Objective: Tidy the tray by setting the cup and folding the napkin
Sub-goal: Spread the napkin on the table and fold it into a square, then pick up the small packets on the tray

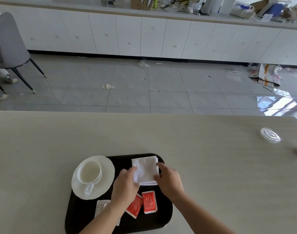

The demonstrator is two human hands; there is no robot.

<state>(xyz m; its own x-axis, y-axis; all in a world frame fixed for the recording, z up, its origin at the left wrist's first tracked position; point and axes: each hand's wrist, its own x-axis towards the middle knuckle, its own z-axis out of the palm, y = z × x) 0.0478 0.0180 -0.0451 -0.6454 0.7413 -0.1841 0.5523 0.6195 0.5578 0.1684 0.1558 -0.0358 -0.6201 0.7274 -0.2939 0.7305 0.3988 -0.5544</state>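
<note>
Pale tabletop (pixel 212 149), tiled floor and white cabinets beyond. Black tray (pixel 163 215) at lower centre of frame. Cup (pixel 89 172) upright on saucer (pixel 107 166) at tray's left: cup step looks done. Folded white napkin (pixel 145 169) at tray's upper right. Left hand (pixel 125 186) pinches napkin's lower-left corner, fingers curled. Right hand (pixel 169 180) curls fingers round napkin's right edge. Step in hand: napkin fold, seemingly near finish. Next move: press flat, square to tray edge, clear of red sachets (pixel 149 201) just below.

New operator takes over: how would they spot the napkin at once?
On the pale table lies a black tray. At its far right corner, held by left hand and right hand, sits the napkin. It is the only square white stack; the saucer is round, the packets red.
</note>
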